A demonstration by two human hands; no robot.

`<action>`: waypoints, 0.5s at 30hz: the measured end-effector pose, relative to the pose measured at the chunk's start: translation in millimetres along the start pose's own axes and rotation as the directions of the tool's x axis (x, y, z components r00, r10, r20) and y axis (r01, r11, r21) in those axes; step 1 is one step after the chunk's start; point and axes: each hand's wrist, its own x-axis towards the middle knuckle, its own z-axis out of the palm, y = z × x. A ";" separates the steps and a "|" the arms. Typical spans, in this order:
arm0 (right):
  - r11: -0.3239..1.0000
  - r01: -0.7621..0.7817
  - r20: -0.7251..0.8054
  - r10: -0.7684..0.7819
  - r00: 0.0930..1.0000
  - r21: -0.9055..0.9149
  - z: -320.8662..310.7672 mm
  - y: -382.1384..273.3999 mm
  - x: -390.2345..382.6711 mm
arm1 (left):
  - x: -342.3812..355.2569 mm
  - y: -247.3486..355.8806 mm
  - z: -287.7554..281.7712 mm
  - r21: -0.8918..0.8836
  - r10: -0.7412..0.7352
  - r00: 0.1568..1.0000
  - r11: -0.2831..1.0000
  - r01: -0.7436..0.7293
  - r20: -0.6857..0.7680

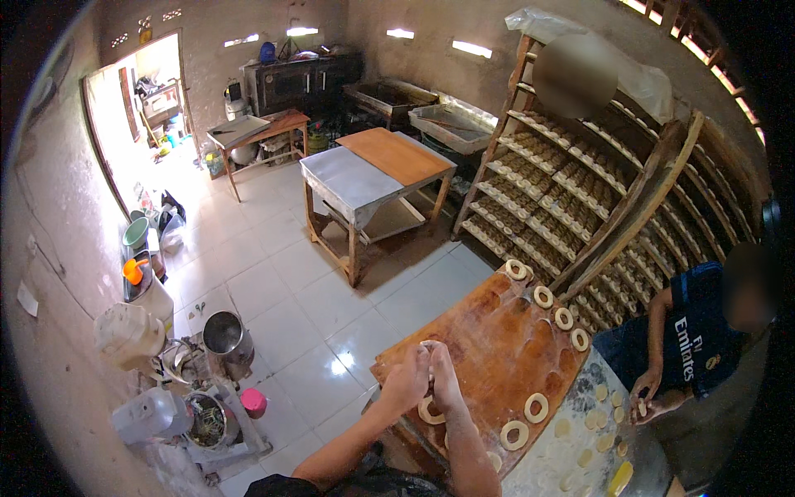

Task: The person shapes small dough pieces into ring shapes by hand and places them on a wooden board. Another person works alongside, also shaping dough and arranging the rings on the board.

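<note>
My left hand (409, 374) and my right hand (440, 373) meet above the left part of a floured wooden board (476, 340), fingers closed together; what is between them is mostly hidden. A pale dough ring (430, 417) lies partly behind my wrists. Two more rings (514, 435) sit at the board's near right, and several (543, 296) line its far right edge.
At right, a co-worker (696, 340) holds a small pale piece over a floured metal surface (546, 455) with dough discs. Racks of filled trays (538, 190) stand behind. A second table (348, 182) is mid-room; a mixer (149, 414), steel pot (226, 335) and buckets are at left.
</note>
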 end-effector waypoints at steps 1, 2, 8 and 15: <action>0.967 -0.184 -0.034 0.193 0.981 0.175 3.0 2.3 8.7 | 9.5 -1.8 0.4 -0.012 -0.014 1.000 1.000 0.014 -0.011; 0.994 0.013 -0.110 -0.025 0.994 -0.108 6.9 3.0 18.9 | 22.4 -5.4 -1.4 0.122 -0.090 0.996 0.989 0.088 0.007; 0.632 -0.127 -0.152 0.014 0.988 -0.765 7.1 -11.7 22.4 | 38.6 -32.6 -38.7 0.542 -0.094 0.988 0.827 0.146 -0.121; 0.326 -0.021 -0.058 -0.103 0.993 -0.945 24.3 -3.5 12.1 | 23.2 -64.1 -30.8 0.550 -0.160 0.972 0.834 0.042 0.169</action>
